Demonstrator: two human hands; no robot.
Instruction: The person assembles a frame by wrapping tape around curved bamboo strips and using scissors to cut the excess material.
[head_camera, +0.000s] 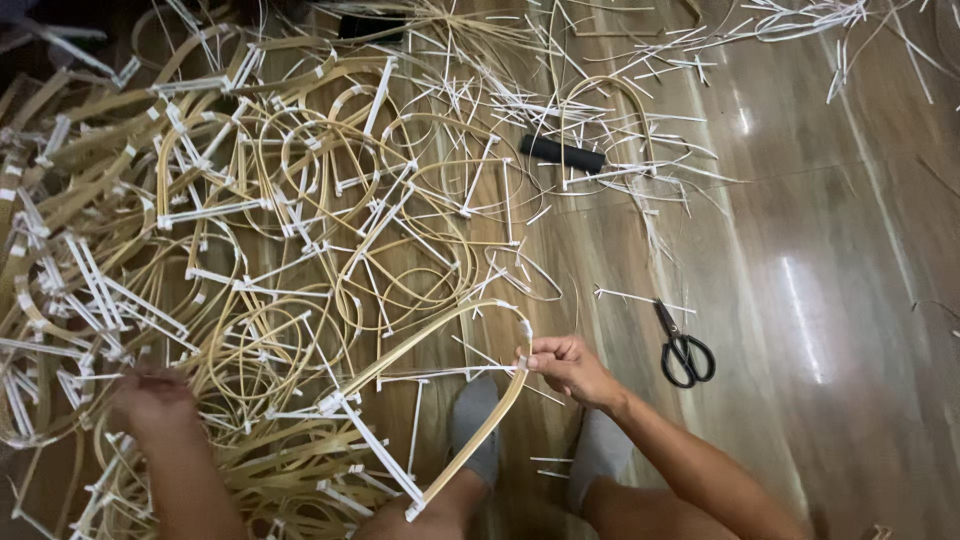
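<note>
My right hand (566, 366) pinches a curved bamboo strip (478, 437) near its top bend, where a white tie wraps it. The strip arcs from my fingers down to a white-taped end near my knee. My left hand (152, 400), blurred, reaches into the big pile of bent bamboo loops and white strips (270, 220) at the lower left; whether it grips anything cannot be told. My two feet in grey socks (478, 420) rest on the wooden floor below the strip.
Black-handled scissors (682, 348) lie on the wooden floor (820, 250) to the right of my right hand. A black cylindrical object (563, 153) lies further up among loose white strips. More white strips (800, 20) scatter along the top right.
</note>
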